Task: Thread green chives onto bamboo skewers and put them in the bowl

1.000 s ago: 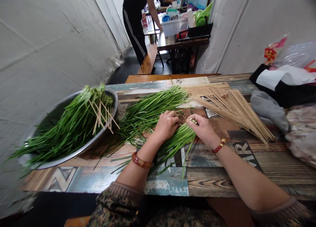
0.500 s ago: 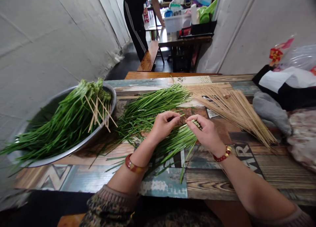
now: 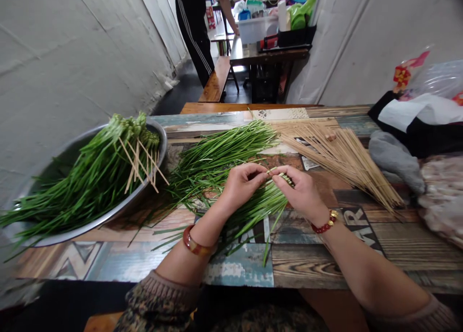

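Observation:
Over the middle of the table, my left hand (image 3: 246,182) pinches the pale end of a garlic chive (image 3: 272,169) between thumb and fingers. My right hand (image 3: 298,185) meets it fingertip to fingertip, closed on a thin bamboo skewer that is mostly hidden. Below both hands, a row of chives (image 3: 258,206) fans out toward the lower left, its cut ends beside the right fingers. Just beyond lies a loose pile of chives (image 3: 227,144). Many bamboo skewers (image 3: 347,158) are spread to the right of my right hand.
At the left, a metal basin (image 3: 165,146) holds chives (image 3: 87,178) with skewers through their ends. On the right lie a grey cloth-like bundle (image 3: 394,158) and a clear bag with pale contents (image 3: 443,192). A person (image 3: 193,28) stands beyond, by a table with a plastic bin (image 3: 257,31).
My hands have come together, the left moving slightly right, so the chive end and skewer tip now meet between the fingertips. The view has shifted slightly.

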Demonstrator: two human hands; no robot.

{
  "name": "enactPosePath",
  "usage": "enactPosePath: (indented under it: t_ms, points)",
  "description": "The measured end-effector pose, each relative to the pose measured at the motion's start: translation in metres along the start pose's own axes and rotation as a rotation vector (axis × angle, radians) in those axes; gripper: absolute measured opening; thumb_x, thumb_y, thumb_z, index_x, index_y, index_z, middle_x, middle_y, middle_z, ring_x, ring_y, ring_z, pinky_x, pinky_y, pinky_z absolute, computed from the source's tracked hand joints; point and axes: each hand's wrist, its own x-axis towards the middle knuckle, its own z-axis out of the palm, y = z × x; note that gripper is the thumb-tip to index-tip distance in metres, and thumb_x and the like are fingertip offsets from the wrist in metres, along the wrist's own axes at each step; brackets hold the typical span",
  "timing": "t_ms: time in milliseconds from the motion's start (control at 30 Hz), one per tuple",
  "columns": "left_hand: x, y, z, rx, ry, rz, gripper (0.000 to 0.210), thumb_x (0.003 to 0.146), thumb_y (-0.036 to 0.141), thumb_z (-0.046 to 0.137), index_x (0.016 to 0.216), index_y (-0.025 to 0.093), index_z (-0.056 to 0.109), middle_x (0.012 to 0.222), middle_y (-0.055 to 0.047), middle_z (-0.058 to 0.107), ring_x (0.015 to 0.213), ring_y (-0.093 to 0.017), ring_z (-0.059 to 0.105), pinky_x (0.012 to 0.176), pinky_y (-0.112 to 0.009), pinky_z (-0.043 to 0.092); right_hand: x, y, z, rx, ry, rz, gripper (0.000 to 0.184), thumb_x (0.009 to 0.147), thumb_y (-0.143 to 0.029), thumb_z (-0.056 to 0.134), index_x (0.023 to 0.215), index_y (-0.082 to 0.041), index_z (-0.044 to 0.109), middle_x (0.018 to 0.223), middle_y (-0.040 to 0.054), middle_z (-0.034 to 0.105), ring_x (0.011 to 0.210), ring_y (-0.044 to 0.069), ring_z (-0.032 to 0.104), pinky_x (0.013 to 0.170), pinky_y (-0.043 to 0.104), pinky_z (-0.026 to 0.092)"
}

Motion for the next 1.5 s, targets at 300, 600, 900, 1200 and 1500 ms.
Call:
enactPosePath:
  t_ms: [300, 600, 900, 1200, 1500]
  points:
    - [-0.0002, 0.0011, -0.0065, -0.095, -0.071, -0.035, 0.016, 0.077, 0.023, 0.064, 0.085, 0.014, 0.074, 0.079, -0.005, 0.07, 0.071, -0.014, 0.061, 0.064, -0.022, 0.045, 0.0001, 0.0035, 0.0011, 0.078, 0.007, 0.058, 0.017, 0.085, -0.029, 0.053, 0.09, -0.019, 0.065, 0.088, 0.0035, 0.071, 0.081, 0.018, 0.064, 0.075, 0.029, 0.049]
    - [0.0016, -0.0012, -0.0066, -0.128, 0.002, -0.16, 0.018, 0.076, 0.027, 0.063, 0.077, 0.011, 0.071, 0.069, -0.003, 0.067, 0.062, -0.01, 0.055, 0.058, -0.02, 0.041, -0.0006, 0.0038, 0.0015, 0.103, -0.016, 0.063, 0.02, 0.085, -0.03, 0.053, 0.095, -0.02, 0.067, 0.096, 0.0047, 0.072, 0.089, 0.019, 0.066, 0.08, 0.031, 0.049]
    - [0.0009, -0.0002, -0.0062, -0.176, 0.042, -0.128, 0.017, 0.072, 0.027, 0.068, 0.077, 0.011, 0.071, 0.071, -0.004, 0.068, 0.062, -0.011, 0.056, 0.059, -0.021, 0.043, -0.0013, -0.002, 0.0011, 0.084, -0.04, 0.017, 0.02, 0.085, -0.027, 0.052, 0.096, -0.021, 0.068, 0.097, 0.0041, 0.073, 0.09, 0.019, 0.066, 0.084, 0.033, 0.05]
    - [0.0008, -0.0012, -0.0064, -0.188, 0.058, -0.109, 0.021, 0.07, 0.031, 0.071, 0.074, 0.011, 0.069, 0.069, -0.004, 0.067, 0.062, -0.011, 0.056, 0.058, -0.022, 0.044, -0.003, -0.0007, 0.0022, 0.102, -0.063, -0.012, 0.024, 0.086, -0.025, 0.051, 0.103, -0.021, 0.068, 0.105, 0.004, 0.072, 0.098, 0.018, 0.066, 0.09, 0.031, 0.049]
    - [0.0007, -0.0025, -0.0059, -0.152, 0.088, -0.085, 0.019, 0.071, 0.03, 0.07, 0.073, 0.012, 0.07, 0.068, -0.004, 0.066, 0.061, -0.011, 0.055, 0.057, -0.022, 0.044, -0.0036, 0.0012, 0.0035, 0.098, -0.058, -0.007, 0.026, 0.085, -0.023, 0.051, 0.104, -0.021, 0.068, 0.107, 0.0045, 0.071, 0.1, 0.019, 0.065, 0.092, 0.033, 0.049]
